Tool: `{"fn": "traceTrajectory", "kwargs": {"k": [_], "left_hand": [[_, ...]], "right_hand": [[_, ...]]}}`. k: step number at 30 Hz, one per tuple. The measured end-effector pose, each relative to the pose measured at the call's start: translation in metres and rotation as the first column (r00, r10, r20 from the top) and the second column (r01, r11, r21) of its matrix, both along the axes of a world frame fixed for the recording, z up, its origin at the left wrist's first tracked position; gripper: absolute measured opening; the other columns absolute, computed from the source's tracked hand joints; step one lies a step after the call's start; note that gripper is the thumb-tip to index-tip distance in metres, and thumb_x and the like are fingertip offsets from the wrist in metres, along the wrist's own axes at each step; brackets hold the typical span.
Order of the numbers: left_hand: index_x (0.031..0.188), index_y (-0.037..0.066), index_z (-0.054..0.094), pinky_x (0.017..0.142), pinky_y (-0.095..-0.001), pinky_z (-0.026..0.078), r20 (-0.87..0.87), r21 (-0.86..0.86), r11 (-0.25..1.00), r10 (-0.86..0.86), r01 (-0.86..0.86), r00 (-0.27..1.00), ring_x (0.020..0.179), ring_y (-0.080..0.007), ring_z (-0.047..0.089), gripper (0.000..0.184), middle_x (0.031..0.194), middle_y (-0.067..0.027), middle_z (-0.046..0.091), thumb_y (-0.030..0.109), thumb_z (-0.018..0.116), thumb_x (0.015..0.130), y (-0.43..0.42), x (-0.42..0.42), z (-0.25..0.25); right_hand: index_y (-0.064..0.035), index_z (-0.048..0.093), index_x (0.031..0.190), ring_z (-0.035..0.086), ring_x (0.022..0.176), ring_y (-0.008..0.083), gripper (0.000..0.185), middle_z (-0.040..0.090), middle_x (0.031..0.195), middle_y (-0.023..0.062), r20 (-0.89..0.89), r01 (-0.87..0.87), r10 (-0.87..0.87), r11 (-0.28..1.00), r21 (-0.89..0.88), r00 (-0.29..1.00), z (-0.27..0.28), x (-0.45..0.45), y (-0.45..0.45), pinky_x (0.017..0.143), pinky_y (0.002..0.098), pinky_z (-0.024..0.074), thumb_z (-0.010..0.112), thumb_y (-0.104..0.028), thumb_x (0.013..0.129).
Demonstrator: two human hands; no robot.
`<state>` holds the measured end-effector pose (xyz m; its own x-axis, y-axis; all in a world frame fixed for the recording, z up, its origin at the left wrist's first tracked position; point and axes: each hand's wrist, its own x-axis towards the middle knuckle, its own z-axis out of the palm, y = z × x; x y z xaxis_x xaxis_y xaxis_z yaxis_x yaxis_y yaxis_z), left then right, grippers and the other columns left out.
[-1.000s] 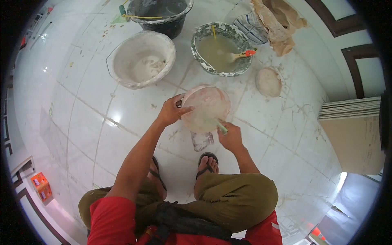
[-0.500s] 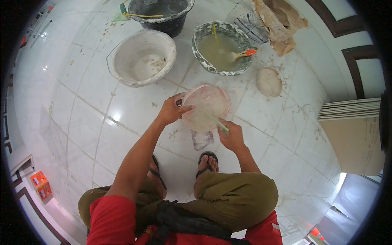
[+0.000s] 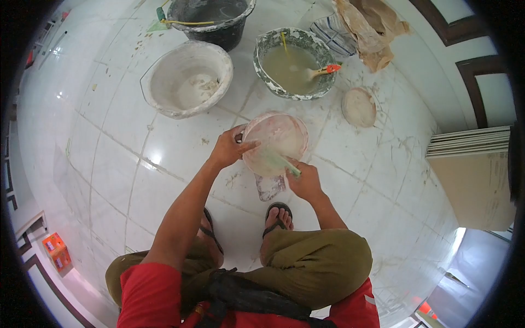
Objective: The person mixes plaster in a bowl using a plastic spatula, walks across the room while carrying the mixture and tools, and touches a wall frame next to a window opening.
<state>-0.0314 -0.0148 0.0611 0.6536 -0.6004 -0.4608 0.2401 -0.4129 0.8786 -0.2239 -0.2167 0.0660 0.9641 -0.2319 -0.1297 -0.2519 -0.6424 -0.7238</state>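
My left hand (image 3: 231, 147) grips the left rim of a round, pinkish tub (image 3: 281, 130) coated with pale paste, thumb over the edge. My right hand (image 3: 304, 179) is closed around a pale green stirring tool (image 3: 292, 169). Its lower end reaches into the tub and is smeared by motion, so I cannot make out its exact kind. From under the tub's near side juts a flat, paste-stained piece (image 3: 270, 188); whether it joins the tub is hidden.
Past the tub stand a whitish bucket (image 3: 156, 87), a black bucket (image 3: 232, 34) and a green bucket (image 3: 265, 76) of cloudy water with a brush (image 3: 326, 70). A round, paste-coated container (image 3: 359, 107) and a crumpled bag (image 3: 363, 24) lie rightward. Stacked panels (image 3: 470, 186) lean farther right.
My right hand has shifted slightly left and the stirring tool has turned inside the tub. My left hand keeps its grip on the rim. The view has moved slightly.
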Motion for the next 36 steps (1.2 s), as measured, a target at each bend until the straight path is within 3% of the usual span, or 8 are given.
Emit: {"fn": "traceTrajectory", "kwargs": {"k": [4,10,16,22,24,27,34,36], "left_hand": [[0.137,0.002,0.060,0.067,-0.0329,0.061,-0.030,-0.039,0.999,0.025,-0.026,0.999,0.087,-0.0174,0.073,0.060,0.108,-0.0142,0.075,0.025,0.083,0.087,0.001,-0.002,-0.001],[0.138,0.002,0.059,0.068,-0.0334,0.062,-0.016,-0.025,0.999,0.019,-0.020,1.000,0.088,-0.0179,0.073,0.060,0.107,-0.0143,0.075,0.024,0.082,0.087,-0.001,-0.001,0.000],[0.139,0.002,0.058,0.065,-0.0333,0.063,-0.017,-0.043,0.999,0.024,-0.024,1.000,0.085,-0.0182,0.073,0.059,0.106,-0.0150,0.075,0.025,0.080,0.090,-0.001,-0.001,-0.001],[0.139,0.002,0.059,0.062,-0.0337,0.064,-0.010,0.062,0.997,0.040,-0.039,0.999,0.082,-0.0208,0.075,0.059,0.105,-0.0157,0.075,0.029,0.079,0.091,-0.010,-0.001,0.002],[0.139,0.002,0.059,0.063,-0.0343,0.065,-0.003,0.094,0.995,0.044,-0.044,0.999,0.084,-0.0212,0.075,0.060,0.104,-0.0158,0.075,0.030,0.079,0.091,-0.010,-0.003,0.002],[0.139,0.002,0.059,0.064,-0.0354,0.065,-0.003,0.065,0.996,0.065,-0.064,0.998,0.086,-0.0219,0.076,0.061,0.105,-0.0162,0.075,0.031,0.080,0.090,-0.012,-0.002,0.002],[0.139,0.002,0.058,0.065,-0.0347,0.065,0.006,0.011,0.999,0.037,-0.037,0.999,0.086,-0.0212,0.075,0.060,0.107,-0.0160,0.075,0.030,0.079,0.091,-0.009,-0.003,-0.006],[0.139,0.002,0.058,0.065,-0.0345,0.065,-0.002,-0.021,0.998,0.051,-0.051,0.999,0.086,-0.0205,0.075,0.059,0.107,-0.0156,0.075,0.029,0.079,0.091,-0.007,-0.003,-0.007]], "right_hand": [[-0.0046,0.072,0.123,0.073,0.094,0.0377,0.033,0.073,0.107,0.0236,-0.050,0.099,-0.097,0.995,0.033,0.994,0.010,-0.003,-0.003,0.082,0.0405,0.0584,0.068,-0.009,0.090],[-0.0044,0.072,0.123,0.073,0.096,0.0384,0.033,0.073,0.110,0.0236,0.049,-0.057,0.057,0.998,0.018,0.997,-0.008,-0.006,0.000,0.084,0.0407,0.0584,0.067,-0.009,0.091],[-0.0057,0.072,0.122,0.073,0.089,0.0370,0.034,0.074,0.101,0.0207,0.013,0.114,-0.113,0.988,-0.103,0.993,0.007,-0.004,-0.018,0.080,0.0416,0.0585,0.068,-0.007,0.089],[-0.0094,0.068,0.129,0.070,0.089,0.0361,0.045,0.074,0.099,0.0179,0.048,-0.137,0.147,0.976,-0.169,0.988,0.006,-0.006,-0.004,0.079,0.0452,0.0579,0.067,-0.007,0.084],[-0.0089,0.068,0.129,0.070,0.089,0.0361,0.045,0.074,0.098,0.0183,0.219,-0.164,0.199,0.972,-0.169,0.955,0.005,-0.002,-0.005,0.080,0.0460,0.0579,0.067,-0.008,0.084],[-0.0087,0.068,0.129,0.070,0.087,0.0368,0.043,0.074,0.102,0.0196,0.014,-0.138,0.145,0.968,-0.209,0.989,0.000,-0.004,-0.009,0.079,0.0458,0.0580,0.066,-0.009,0.086],[-0.0042,0.071,0.122,0.072,0.087,0.0380,0.033,0.074,0.103,0.0225,0.207,0.042,-0.048,0.999,0.032,0.977,-0.001,0.003,-0.005,0.080,0.0453,0.0579,0.066,-0.013,0.091],[-0.0012,0.071,0.120,0.073,0.091,0.0374,0.032,0.074,0.102,0.0245,-0.146,0.154,-0.154,0.988,-0.016,0.977,0.007,0.005,-0.010,0.082,0.0431,0.0578,0.066,-0.014,0.091]]}}
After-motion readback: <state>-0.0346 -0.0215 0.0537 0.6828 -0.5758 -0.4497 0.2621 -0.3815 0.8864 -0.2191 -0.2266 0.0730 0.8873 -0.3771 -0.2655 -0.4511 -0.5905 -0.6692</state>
